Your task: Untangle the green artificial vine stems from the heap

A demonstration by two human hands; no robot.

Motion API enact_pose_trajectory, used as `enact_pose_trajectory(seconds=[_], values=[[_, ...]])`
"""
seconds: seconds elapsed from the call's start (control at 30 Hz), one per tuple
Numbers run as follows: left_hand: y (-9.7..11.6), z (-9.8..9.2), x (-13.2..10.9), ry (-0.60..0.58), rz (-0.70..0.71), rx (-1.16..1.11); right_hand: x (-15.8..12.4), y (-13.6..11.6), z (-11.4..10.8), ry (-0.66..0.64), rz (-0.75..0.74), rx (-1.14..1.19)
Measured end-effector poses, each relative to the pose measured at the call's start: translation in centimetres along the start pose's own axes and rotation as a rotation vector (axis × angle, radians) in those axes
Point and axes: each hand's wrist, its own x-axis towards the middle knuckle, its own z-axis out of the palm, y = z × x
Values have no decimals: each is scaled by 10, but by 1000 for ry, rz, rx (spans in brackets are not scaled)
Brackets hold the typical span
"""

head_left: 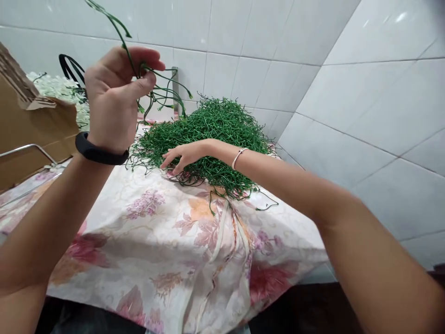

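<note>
My left hand (pixel 116 95), with a black band at the wrist, is raised above the table at the left. Between its thumb and fingers it pinches a branched green artificial flower stem (pixel 168 95), whose thin twigs fan out to the right and whose stalk rises to the upper left. Low over the table, my right hand (pixel 186 155) has its fingers spread at the front left edge of a large heap of green artificial stems (pixel 222 125). Nothing shows in its fingers; whether they touch the heap I cannot tell.
A floral tablecloth (pixel 146 236) covers the table, bunched near the front middle. To the left stand a cardboard box (pixel 41 134) and a mass of white artificial flowers (pixel 57 88). White tiled walls (pixel 239 32) close off the back and right. A few loose stems lie by the heap's front.
</note>
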Motion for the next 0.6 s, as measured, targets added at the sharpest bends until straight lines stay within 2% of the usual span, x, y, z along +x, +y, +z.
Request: enact_pose_trajectory(seconds=[0.1, 0.17, 0.2, 0.3, 0.37, 0.43, 0.5, 0.6], values=[[-1, 0, 4, 4, -50, -14, -21, -20, -15, -21, 40, -8], [-2, -1, 3, 16, -54, 16, -40, -38, -10, 38, 99, -150], [-3, -2, 2, 20, -54, 41, -51, -48, -2, 60, 106, -248], [-6, -8, -4, 37, -21, 95, -82, -74, 37, 273, 82, -641], [-8, -12, -8, 40, -9, 111, -98, -79, 64, 314, -17, -716], [-10, -17, -11, 56, -16, 118, -108, -68, 81, 340, -142, -678], [-10, -21, -11, 84, -38, 124, -111, -44, 86, 330, -224, -605], [-11, -27, -11, 121, -71, 110, -107, 1, 81, 349, -155, -515]])
